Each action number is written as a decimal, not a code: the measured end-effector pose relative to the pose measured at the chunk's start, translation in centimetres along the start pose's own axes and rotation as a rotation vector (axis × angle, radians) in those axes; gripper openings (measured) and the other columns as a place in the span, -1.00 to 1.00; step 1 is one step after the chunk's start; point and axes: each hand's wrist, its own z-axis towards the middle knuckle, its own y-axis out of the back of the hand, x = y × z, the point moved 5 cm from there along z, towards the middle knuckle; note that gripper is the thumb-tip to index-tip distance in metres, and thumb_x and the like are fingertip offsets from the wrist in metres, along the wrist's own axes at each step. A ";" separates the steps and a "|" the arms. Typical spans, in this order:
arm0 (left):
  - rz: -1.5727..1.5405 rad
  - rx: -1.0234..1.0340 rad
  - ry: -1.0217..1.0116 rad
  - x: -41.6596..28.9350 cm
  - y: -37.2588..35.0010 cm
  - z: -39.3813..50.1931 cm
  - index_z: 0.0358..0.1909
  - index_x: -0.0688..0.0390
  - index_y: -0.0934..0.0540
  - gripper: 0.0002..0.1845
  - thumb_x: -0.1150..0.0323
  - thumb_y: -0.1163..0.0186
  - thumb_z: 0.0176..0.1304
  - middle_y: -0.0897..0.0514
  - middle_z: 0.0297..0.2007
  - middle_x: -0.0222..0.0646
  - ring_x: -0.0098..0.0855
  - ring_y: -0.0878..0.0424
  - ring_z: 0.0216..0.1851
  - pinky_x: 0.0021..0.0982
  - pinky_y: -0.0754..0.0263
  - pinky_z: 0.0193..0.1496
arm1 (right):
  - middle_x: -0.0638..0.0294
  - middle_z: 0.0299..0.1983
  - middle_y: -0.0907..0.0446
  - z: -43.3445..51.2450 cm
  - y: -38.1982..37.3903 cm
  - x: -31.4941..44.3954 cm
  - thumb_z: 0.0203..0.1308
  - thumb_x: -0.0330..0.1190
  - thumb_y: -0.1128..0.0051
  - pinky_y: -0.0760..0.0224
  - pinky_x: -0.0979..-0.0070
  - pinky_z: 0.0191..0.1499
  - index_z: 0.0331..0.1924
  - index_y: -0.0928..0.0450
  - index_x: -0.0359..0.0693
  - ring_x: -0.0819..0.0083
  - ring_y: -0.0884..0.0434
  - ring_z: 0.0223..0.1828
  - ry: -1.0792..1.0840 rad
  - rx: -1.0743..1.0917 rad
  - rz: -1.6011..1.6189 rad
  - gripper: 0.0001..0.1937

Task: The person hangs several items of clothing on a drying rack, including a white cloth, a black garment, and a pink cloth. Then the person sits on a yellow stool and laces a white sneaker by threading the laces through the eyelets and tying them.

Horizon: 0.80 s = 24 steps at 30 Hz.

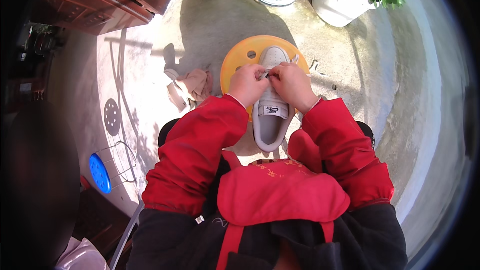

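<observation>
A pale Nike sneaker (pixel 272 120) rests on a round orange stool top (pixel 234 50) with holes in it, its toe pointing away from me and its heel past the near edge. Over the lacing area my left hand (pixel 248 82) pinches a white shoelace (pixel 264 74) between thumb and fingers. Close beside it, on the right, my right hand (pixel 291 84) has its thumb and fingers closed on the lace too. A loose end of lace shows near the toe, right of the shoe. The fingers hide part of the eyelets and tongue.
Another pale shoe (pixel 175 95) and a beige cloth (pixel 195 83) lie on the concrete floor left of the stool. Plant buckets, one white (pixel 332 3), stand beyond. A blue-topped stool (pixel 99 173) is at the left, below reddish wooden furniture (pixel 97 3).
</observation>
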 end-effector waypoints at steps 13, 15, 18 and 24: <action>-0.450 -0.002 0.153 2.6 -1.8 0.5 -0.23 0.36 -0.63 -0.74 0.49 -0.23 0.00 -0.67 -0.30 -0.15 -0.41 -0.63 -0.28 -0.45 -0.49 -0.17 | 0.28 -0.46 -0.57 -0.3 -0.5 1.8 -0.11 -0.38 -0.13 -0.19 0.32 -0.16 -0.56 -0.61 -0.10 0.33 -0.51 -0.26 0.018 -0.183 -0.313 -0.94; -0.532 0.018 0.195 2.4 -1.8 0.3 -0.22 0.38 -0.63 -0.75 0.50 -0.23 0.02 -0.68 -0.32 -0.17 -0.44 -0.62 -0.28 -0.48 -0.48 -0.18 | 0.28 -0.47 -0.56 -0.3 -0.7 1.8 -0.12 -0.39 -0.12 -0.19 0.32 -0.16 -0.57 -0.61 -0.10 0.32 -0.51 -0.26 0.007 -0.211 -0.302 -0.94; -0.606 0.040 0.246 2.1 -1.6 -0.1 -0.20 0.38 -0.63 -0.75 0.51 -0.22 0.04 -0.68 -0.31 -0.21 -0.47 -0.60 -0.28 -0.50 -0.47 -0.18 | 0.30 -0.47 -0.56 -0.5 -0.9 1.6 -0.10 -0.39 -0.12 -0.18 0.33 -0.17 -0.58 -0.60 -0.10 0.32 -0.50 -0.27 -0.045 -0.273 -0.245 -0.94; -0.479 -0.036 0.145 2.6 -1.7 0.0 -0.20 0.35 -0.59 -0.70 0.45 -0.26 -0.01 -0.65 -0.36 -0.24 -0.44 -0.59 -0.33 -0.46 -0.47 -0.20 | 0.26 -0.45 -0.55 -1.4 -0.5 1.0 -0.09 -0.41 -0.19 -0.26 0.32 -0.20 -0.52 -0.63 -0.15 0.26 -0.49 -0.28 -0.045 -0.334 -0.040 -0.96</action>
